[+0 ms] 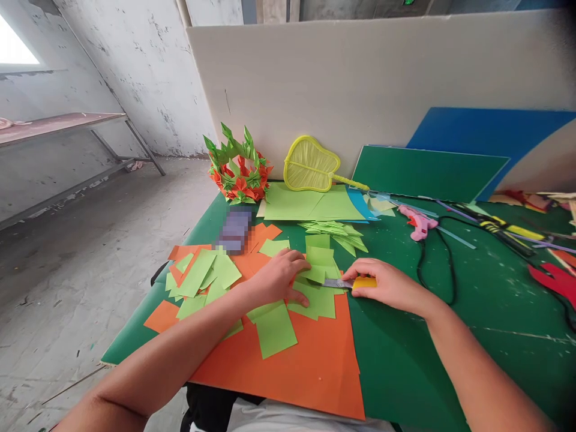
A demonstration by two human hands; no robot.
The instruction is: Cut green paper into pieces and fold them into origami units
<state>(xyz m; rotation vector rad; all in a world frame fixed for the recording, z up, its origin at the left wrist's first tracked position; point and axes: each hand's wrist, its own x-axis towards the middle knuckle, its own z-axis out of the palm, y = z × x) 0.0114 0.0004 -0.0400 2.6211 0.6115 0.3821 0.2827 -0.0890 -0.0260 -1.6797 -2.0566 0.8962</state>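
Note:
My left hand (pixel 281 277) rests on a pile of light green paper pieces. Its fingers curl over the edge of a green paper sheet (pixel 314 274), with the thumb lower down on the pile. From the right, my right hand (pixel 382 279) grips a yellow utility knife (pixel 365 282). The knife's grey blade points left and meets the edge of that green paper sheet. Beneath lies a large orange paper sheet (pixel 315 360), with a green square (pixel 275 330) on it.
Cut green pieces (pixel 202 273) lie at left near a blurred-out purple object (pixel 236 228). Behind are a folded-paper basket (pixel 240 174), a yellow fan (pixel 312 163), green sheets (pixel 292 204) and folded green strips (pixel 337 231). A pink glue gun (pixel 418 223) and its black cord lie at right.

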